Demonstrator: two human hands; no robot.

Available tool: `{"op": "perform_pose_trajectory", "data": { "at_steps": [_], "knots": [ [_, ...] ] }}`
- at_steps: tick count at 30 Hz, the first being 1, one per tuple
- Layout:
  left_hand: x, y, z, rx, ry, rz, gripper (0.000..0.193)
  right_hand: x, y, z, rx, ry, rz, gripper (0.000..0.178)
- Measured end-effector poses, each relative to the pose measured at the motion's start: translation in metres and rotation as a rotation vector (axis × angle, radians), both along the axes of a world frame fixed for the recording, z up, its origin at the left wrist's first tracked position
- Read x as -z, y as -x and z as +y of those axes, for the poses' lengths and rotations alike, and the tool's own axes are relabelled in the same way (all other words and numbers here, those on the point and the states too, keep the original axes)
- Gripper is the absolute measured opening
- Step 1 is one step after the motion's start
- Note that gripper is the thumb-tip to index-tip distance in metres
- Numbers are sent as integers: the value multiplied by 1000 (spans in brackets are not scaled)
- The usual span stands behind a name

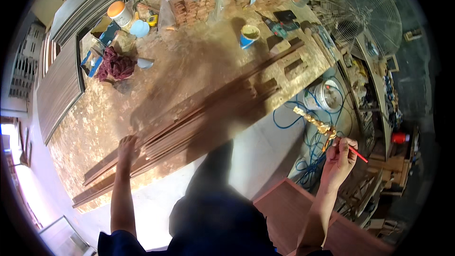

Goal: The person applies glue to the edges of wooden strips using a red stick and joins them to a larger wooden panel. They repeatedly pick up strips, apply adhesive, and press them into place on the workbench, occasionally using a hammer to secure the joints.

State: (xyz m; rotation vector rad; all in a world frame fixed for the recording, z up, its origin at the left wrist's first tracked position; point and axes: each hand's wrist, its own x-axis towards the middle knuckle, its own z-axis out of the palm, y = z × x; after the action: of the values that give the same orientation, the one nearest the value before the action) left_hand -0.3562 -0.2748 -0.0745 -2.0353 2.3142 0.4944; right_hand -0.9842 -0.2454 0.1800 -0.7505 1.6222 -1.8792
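Strips [163,149] lie grouped on the table [166,66], work seemingly unfinished; left hand [127,148], grip unclear, while right hand [341,155] pinches red stick [359,155]

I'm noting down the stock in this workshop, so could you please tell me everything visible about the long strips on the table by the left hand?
The long strips look like thin, reddish-brown wood. Several lie roughly side by side in a loose bundle with uneven ends, running diagonally along the near edge of the mottled table. The left hand appears to rest on them toward their lower-left end; shadow darkens the middle.
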Motion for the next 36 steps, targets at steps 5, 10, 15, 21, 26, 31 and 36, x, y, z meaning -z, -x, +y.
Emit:
{"op": "perform_pose_trajectory", "data": {
  "at_steps": [5, 10, 15, 21, 26, 31, 36],
  "knots": [
    [11, 7, 13, -149, 29, -37, 27, 10, 46, -93, -100, -87, 88, 14],
    [-22, 45, -47, -383, -57, 52, 29, 3, 69, -189, -191, -131, 42, 13],
    [-68, 202, -264, -693, 68, 809, 27, 35, 67, -272, -405, -170, -11, 13],
    [-95, 333, -465, -845, 334, 462, 50, 43, 72, -331, -517, -226, -42, 15],
    [-114, 357, -517, -957, 348, 99, 44, 51, 114, -366, -546, -327, -146, 16],
    [-113, 358, -518, -896, 308, 31, 44, 63, 147, -407, -652, -365, -227, 17],
    [-146, 397, -456, -803, 357, 194, 51, 74, 172, -431, -725, -412, -245, 21]
  ]
}}
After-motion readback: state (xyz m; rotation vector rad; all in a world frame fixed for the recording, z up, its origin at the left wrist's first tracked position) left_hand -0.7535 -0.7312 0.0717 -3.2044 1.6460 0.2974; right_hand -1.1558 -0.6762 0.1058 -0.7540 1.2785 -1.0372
